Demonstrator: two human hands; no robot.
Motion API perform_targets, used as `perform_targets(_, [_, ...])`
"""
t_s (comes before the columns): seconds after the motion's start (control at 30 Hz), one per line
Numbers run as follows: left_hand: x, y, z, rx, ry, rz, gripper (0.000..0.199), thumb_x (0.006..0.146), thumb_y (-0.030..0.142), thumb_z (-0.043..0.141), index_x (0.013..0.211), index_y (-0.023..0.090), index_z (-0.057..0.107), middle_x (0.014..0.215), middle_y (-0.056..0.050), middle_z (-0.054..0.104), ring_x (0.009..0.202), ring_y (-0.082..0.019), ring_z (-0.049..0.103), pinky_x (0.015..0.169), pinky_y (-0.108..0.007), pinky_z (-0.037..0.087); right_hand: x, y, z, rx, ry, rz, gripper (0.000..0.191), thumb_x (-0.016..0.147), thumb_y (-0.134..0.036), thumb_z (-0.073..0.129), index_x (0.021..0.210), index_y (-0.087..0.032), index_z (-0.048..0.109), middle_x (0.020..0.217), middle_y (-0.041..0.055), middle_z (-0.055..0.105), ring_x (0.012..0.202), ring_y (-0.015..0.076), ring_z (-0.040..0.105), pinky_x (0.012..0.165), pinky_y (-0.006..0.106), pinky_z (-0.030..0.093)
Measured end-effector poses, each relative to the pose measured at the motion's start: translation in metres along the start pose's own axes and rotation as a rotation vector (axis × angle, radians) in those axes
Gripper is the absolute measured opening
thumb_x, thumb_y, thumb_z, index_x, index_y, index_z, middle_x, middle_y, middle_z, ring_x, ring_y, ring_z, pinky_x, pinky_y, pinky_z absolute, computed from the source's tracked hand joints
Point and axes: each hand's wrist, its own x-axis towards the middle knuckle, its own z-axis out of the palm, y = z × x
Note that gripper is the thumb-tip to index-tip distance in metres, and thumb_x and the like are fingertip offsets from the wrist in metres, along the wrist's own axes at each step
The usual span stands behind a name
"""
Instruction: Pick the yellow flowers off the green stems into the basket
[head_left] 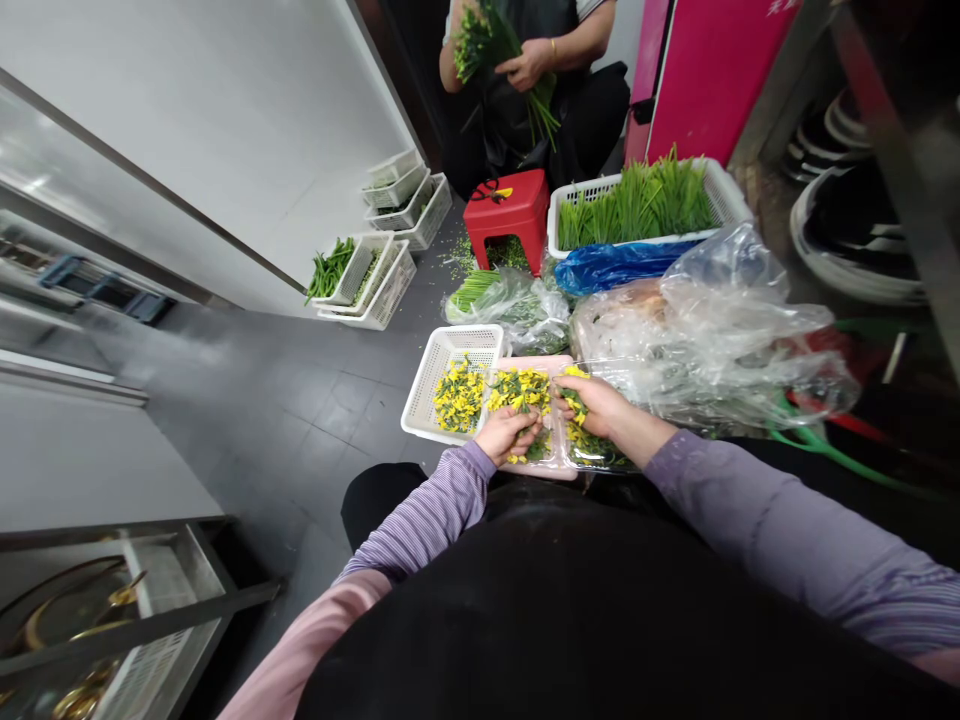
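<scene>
Flowers (pixel 459 395) in basket (pixel 480 335), left of tray (pixel 553 470). Behind, stool (pixel 517 215) with scissors (pixel 491 190) on top; to its right, crate (pixel 739 205), with bags (pixel 720 350) before it.

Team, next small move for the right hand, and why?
I'd probably shift the right hand slightly left: it holds yellow-flowered green sprigs near the edge of the clear plastic tray, where the left hand works among similar blooms.

Grey tiled floor (pixel 337 400), baskets and stool
Two stacks of white baskets (pixel 390 295) stand close together on the tiles; a red stool (pixel 517 205) stands near them, with small green bits (pixel 459 258) scattered beside and beneath it.
</scene>
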Motion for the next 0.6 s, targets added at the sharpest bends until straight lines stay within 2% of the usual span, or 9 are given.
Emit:
perform_targets(0.1, [-0.002,-0.001,-0.004,0.039,-0.056,-0.022,0.031,0.066,0.038,0.062,0.077,0.011,0.05,0.058,0.004,0.04,0.035,0.002,0.022,0.032,-0.014,0.011,-0.002,0.004,-0.001,-0.128,-0.083,0.068,0.018,0.058,-0.022,0.067,0.064,-0.012,0.054,0.048,-0.0003,0.052,0.038,0.0066,0.041,0.031,0.017,0.027])
perform_targets(0.2, [-0.004,0.001,-0.005,0.081,-0.104,-0.089,0.032,0.066,0.039,0.063,0.07,0.01,0.048,0.051,0.007,0.033,0.034,0.002,0.018,0.031,-0.014,0.01,-0.005,0.011,-0.001,-0.296,-0.128,0.037,0.021,0.055,-0.022,0.068,0.071,-0.012,0.06,0.052,-0.0004,0.056,0.04,0.007,0.044,0.032,0.017,0.026])
perform_targets(0.3, [-0.006,0.005,-0.004,0.096,-0.13,-0.136,0.032,0.065,0.037,0.064,0.074,0.01,0.049,0.053,0.007,0.036,0.034,0.002,0.019,0.031,-0.014,0.009,-0.006,0.013,-0.001,-0.401,-0.144,0.004,0.017,0.057,-0.022,0.067,0.069,-0.012,0.061,0.048,-0.0014,0.055,0.038,0.0065,0.042,0.032,0.017,0.026])
perform_targets(0.37, [-0.007,0.007,-0.002,0.089,-0.142,-0.145,0.033,0.065,0.036,0.064,0.078,0.009,0.05,0.055,0.005,0.039,0.034,0.002,0.021,0.031,-0.014,0.01,-0.006,0.01,-0.001,-0.377,-0.153,0.029,0.015,0.057,-0.021,0.066,0.066,-0.011,0.06,0.046,-0.0007,0.055,0.038,0.007,0.043,0.032,0.017,0.026])
perform_targets(0.47, [-0.009,0.009,-0.003,0.065,-0.127,-0.115,0.033,0.068,0.038,0.061,0.079,0.008,0.051,0.056,0.005,0.04,0.035,0.001,0.022,0.031,-0.014,0.01,-0.007,0.003,0.0,-0.204,-0.143,0.087,0.013,0.057,-0.018,0.066,0.062,-0.011,0.056,0.047,0.0012,0.055,0.038,0.0075,0.044,0.032,0.018,0.025])
perform_targets(0.6, [-0.011,0.008,-0.006,0.043,-0.072,-0.039,0.034,0.068,0.037,0.06,0.086,0.01,0.052,0.059,0.005,0.041,0.035,0.001,0.022,0.031,-0.015,0.009,-0.008,-0.004,0.0,-0.035,-0.155,0.143,0.017,0.059,-0.015,0.065,0.056,-0.013,0.049,0.038,-0.0027,0.045,0.032,0.0046,0.036,0.031,0.017,0.024])
